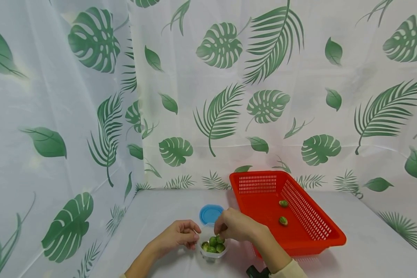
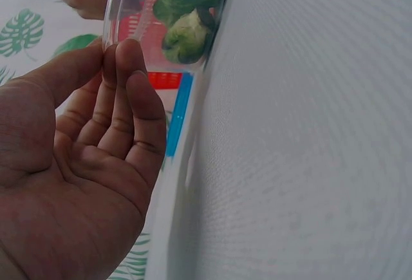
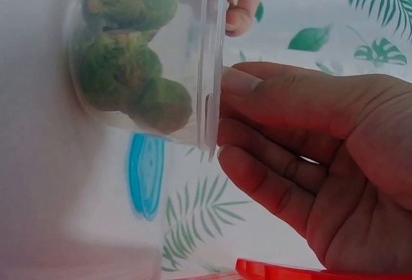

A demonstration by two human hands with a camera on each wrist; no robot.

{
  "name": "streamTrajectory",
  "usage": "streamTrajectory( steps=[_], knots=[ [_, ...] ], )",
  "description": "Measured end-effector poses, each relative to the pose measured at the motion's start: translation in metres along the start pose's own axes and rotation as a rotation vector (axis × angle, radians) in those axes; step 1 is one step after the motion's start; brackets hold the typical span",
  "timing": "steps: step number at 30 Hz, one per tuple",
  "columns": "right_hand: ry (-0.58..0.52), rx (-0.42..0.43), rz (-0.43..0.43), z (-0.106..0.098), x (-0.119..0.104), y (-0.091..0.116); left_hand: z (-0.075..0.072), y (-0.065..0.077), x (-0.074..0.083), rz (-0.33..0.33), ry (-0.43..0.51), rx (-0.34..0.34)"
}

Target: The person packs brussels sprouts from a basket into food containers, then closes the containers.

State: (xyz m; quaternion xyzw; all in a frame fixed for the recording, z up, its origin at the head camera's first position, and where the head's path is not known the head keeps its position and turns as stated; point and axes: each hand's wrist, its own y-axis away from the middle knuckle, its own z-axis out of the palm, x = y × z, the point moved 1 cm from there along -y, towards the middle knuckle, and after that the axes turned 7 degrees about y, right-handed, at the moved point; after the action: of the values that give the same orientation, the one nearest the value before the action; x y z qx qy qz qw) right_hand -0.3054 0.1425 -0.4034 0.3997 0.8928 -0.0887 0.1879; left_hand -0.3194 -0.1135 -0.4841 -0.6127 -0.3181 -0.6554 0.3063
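On the desk (image 1: 170,204), found the tub (image 1: 211,255) between the left hand (image 1: 178,236), pinching its rim, and the right hand (image 1: 237,224), bent over its mouth with grip too hidden to tell, nearer to the basket (image 1: 260,210) lying to the right with two sprouts (image 1: 283,221) in it.

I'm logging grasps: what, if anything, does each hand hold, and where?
The left hand is at the rim of the clear container; the right hand, over its opening, by a Brussels sprout. Whether either grips cannot be told.
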Motion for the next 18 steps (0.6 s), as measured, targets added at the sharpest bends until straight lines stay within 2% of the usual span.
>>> streamTrajectory(
  steps=[7, 18],
  knots=[
    [-0.037, 0.006, 0.008, -0.004, -0.002, 0.0, 0.001, 0.0, 0.001, -0.003, -0.002, 0.004],
    [-0.02, 0.115, -0.026, -0.012, -0.007, 0.0, 0.0, 0.0, 0.001, -0.005, 0.002, 0.002]
  ],
)
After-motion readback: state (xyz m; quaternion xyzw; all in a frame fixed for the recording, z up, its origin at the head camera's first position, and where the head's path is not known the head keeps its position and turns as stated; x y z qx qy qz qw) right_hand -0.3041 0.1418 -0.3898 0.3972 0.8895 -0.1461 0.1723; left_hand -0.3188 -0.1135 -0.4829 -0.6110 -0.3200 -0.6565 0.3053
